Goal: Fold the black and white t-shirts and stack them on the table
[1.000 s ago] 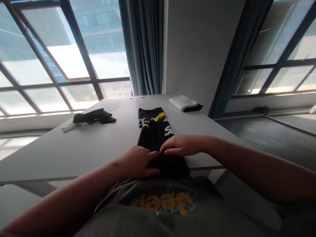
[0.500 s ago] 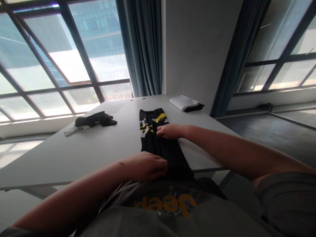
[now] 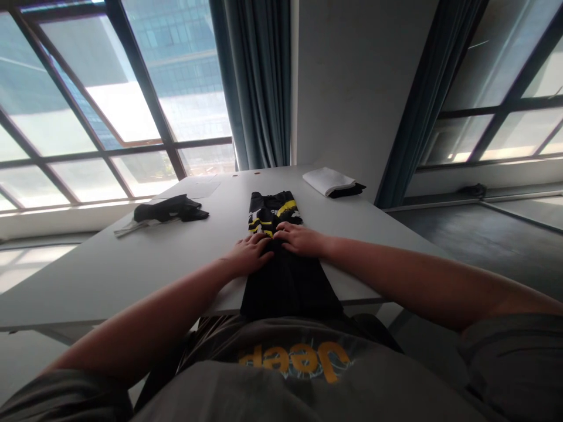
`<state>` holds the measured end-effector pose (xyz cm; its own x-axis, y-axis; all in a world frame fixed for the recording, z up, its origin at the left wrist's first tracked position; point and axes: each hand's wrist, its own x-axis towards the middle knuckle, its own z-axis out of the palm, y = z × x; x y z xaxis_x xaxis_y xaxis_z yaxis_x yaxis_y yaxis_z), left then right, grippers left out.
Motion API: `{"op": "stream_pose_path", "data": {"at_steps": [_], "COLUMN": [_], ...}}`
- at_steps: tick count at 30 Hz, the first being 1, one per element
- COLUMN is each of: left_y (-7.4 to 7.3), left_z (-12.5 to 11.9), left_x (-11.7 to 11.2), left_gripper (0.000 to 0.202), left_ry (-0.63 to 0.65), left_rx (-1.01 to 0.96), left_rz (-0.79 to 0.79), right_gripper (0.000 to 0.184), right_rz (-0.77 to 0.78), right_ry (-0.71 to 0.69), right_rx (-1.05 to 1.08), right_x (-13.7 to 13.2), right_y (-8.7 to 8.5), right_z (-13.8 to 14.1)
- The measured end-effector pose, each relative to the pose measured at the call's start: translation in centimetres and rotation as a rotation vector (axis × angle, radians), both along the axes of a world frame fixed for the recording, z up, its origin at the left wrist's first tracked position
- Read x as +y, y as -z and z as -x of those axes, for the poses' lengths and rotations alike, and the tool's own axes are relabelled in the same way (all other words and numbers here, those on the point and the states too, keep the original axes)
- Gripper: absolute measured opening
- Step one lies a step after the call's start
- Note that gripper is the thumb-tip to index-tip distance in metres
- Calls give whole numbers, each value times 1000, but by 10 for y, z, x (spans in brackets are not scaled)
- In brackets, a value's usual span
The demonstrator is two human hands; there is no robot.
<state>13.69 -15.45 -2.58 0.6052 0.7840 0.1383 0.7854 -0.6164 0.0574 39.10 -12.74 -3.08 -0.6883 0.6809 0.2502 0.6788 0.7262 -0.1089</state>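
Observation:
A black garment with yellow and white print, likely a T-shirt [image 3: 292,287], lies folded into a long strip on the white table, its near end at the table's front edge. My left hand [image 3: 250,253] rests on its left side just below the print, fingers stretched out. Close beside it, my right hand [image 3: 299,239] lies on the garment's right side, its fingers extended over the cloth. The fingertips of both hands almost meet at the middle.
On the left of the table [image 3: 176,264] lies a crumpled black and white garment [image 3: 171,211]. A folded white cloth [image 3: 328,180] with a black part under it sits at the far right corner. Windows and blue curtains [image 3: 259,88] stand behind.
My left hand has moved forward from the near end of the black garment to beside my right hand and spread its fingers. My right hand has shifted slightly nearer.

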Motion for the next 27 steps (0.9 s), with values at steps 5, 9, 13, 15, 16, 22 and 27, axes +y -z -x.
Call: {"op": "stream_pose_path", "data": {"at_steps": [5,9,13,15,16,22,27], "left_y": [13,10,5,2,0,-3,-24], "left_z": [1,-3,-9,-7,-5,18,24], "left_x": [7,27,74,97,105,104,65], "left_gripper": [71,75,58,50,48,31,22], "left_ry": [-73,-163,-274,-294,-296,-213,8], "left_rx": [-68,-108,-171,-195,-207,-203,-42], "left_rz": [117,173,161,106,79,25,40], "right_gripper": [72,75,77,77,78,78,73], "right_rz": [191,246,228,224,225,234,230], "right_ry": [262,270,264,258,256,333,379], "right_rx": [-7,-75,-63,-38,-26,-41,-104], "right_x": [13,39,76,91,96,99,78], "right_y": [13,13,12,12,12,10,5], "right_z": [-4,-1,0,0,-1,0,1]}}
